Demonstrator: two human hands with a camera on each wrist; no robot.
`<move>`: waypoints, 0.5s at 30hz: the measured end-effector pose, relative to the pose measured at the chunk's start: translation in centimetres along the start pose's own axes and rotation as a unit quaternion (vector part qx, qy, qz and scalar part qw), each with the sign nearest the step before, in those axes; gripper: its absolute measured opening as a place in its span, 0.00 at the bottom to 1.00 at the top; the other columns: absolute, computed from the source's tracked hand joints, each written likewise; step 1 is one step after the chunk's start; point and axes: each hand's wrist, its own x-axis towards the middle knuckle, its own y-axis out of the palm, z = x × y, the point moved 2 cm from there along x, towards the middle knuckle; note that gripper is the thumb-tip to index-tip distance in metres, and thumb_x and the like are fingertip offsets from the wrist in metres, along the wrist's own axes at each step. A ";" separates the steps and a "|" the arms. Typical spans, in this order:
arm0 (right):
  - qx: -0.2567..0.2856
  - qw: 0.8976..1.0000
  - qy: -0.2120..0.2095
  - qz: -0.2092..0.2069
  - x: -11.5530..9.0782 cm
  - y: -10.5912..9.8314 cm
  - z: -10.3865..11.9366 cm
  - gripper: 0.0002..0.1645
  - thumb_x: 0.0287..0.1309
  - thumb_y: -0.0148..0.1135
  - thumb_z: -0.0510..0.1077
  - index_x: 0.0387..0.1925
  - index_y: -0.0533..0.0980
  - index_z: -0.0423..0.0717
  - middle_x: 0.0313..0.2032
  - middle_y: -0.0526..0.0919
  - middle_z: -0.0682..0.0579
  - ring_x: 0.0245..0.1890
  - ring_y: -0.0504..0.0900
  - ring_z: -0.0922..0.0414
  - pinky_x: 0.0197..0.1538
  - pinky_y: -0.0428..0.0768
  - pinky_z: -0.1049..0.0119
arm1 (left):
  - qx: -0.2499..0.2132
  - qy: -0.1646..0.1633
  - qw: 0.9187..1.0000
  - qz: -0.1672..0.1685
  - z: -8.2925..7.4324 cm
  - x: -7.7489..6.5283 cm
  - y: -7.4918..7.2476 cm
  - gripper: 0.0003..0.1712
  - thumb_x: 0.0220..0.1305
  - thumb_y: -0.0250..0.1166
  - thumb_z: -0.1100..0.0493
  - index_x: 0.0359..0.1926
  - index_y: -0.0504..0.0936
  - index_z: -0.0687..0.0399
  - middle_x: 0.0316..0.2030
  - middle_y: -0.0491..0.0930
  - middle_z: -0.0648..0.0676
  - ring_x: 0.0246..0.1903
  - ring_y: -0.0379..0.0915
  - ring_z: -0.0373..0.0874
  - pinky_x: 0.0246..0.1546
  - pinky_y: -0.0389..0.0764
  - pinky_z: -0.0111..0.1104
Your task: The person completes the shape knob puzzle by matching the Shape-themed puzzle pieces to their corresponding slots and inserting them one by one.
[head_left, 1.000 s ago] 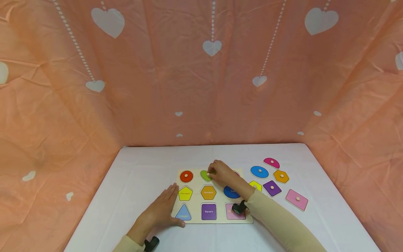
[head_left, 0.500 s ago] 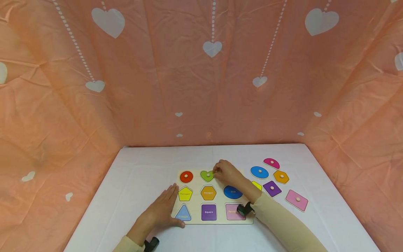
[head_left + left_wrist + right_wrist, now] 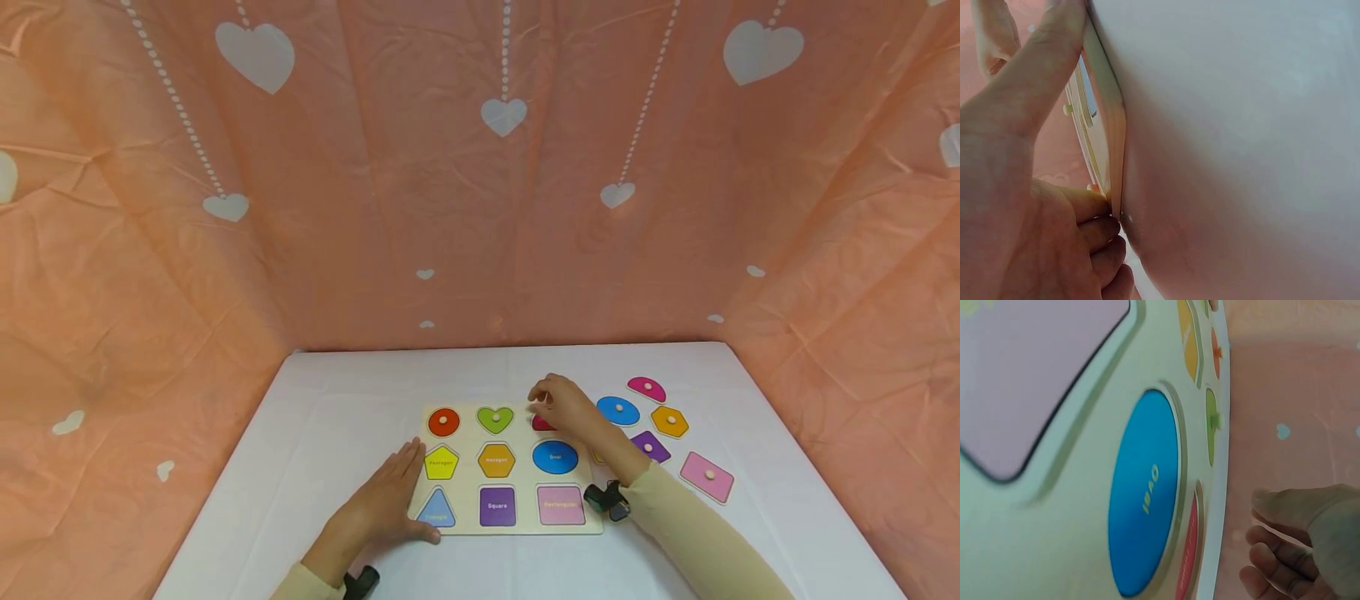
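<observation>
A cream wooden shape puzzle board (image 3: pixel 468 492) lies on the white table. My left hand (image 3: pixel 381 498) rests against it, fingers laid along its left edge and thumb at the front corner; the left wrist view shows fingertips on the board's side. My right hand (image 3: pixel 567 410) is over the back right corner, partly covering the red semicircle recess (image 3: pixel 543 422). Its fingers are loosely bent and hold nothing. A green heart piece (image 3: pixel 503 422) with a knob sits in its recess, beside a red circle piece (image 3: pixel 444 430) in its own. Pentagon, hexagon, oval, triangle, square and rectangle recesses show printed colours.
Several knobbed pieces lie right of the board: a pink semicircle (image 3: pixel 647 389), blue oval (image 3: pixel 618 410), orange hexagon (image 3: pixel 670 422), purple square (image 3: pixel 651 447) and pink rectangle (image 3: pixel 707 477). A yellow piece is mostly hidden under the right forearm. Peach cloth with hearts surrounds the table.
The right hand has let go of the green heart piece, now seated in its recess, and moved right to above the semicircle recess. The left hand stays put.
</observation>
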 end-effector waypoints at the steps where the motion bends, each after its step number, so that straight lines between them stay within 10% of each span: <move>1: -0.001 1.000 0.001 -0.004 0.0 -0.2 -0.2 0.09 0.67 0.75 0.42 0.46 0.87 0.43 0.37 0.80 0.53 0.40 0.77 0.56 0.45 0.87 0.66 | 0.000 0.000 1.000 -0.001 0.0 0.0 0.0 0.82 0.40 0.86 0.31 0.84 0.53 0.66 0.85 0.50 0.64 0.84 0.44 0.59 0.84 0.53 0.53; 15: 0.002 0.999 0.043 -0.026 -1.4 -2.4 -2.2 0.12 0.67 0.74 0.42 0.49 0.86 0.43 0.43 0.82 0.48 0.45 0.78 0.51 0.51 0.90 0.58 | -0.002 0.002 1.000 -0.004 -0.1 -0.1 -0.1 0.82 0.40 0.87 0.31 0.84 0.53 0.67 0.85 0.50 0.65 0.84 0.45 0.59 0.83 0.53 0.53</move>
